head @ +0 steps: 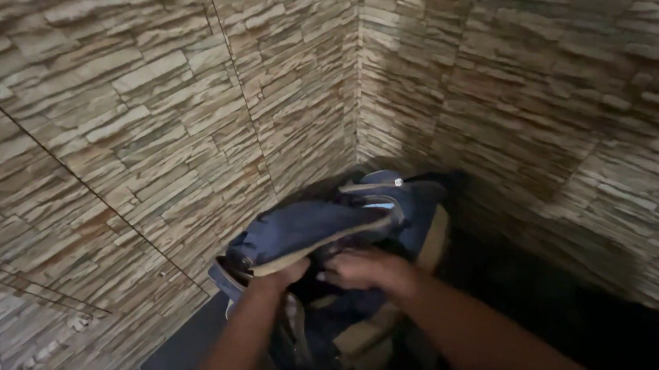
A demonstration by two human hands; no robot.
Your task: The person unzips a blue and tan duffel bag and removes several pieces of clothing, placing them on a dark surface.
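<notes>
A dark blue backpack (319, 227) with tan trim stands in a corner where two stone-patterned walls meet. Its top flap is pulled back and the opening faces me. My left hand (283, 273) grips the front edge of the opening, fingers curled over the tan trim. My right hand (362, 268) reaches into the opening, its fingers bent and partly hidden inside the bag. What lies inside the bag is too dark to make out.
Stone-patterned tiled walls (156, 119) close in on the left and behind the bag. A dark surface (613, 336) runs along the right. A strip of dark floor (179, 352) shows at the lower left.
</notes>
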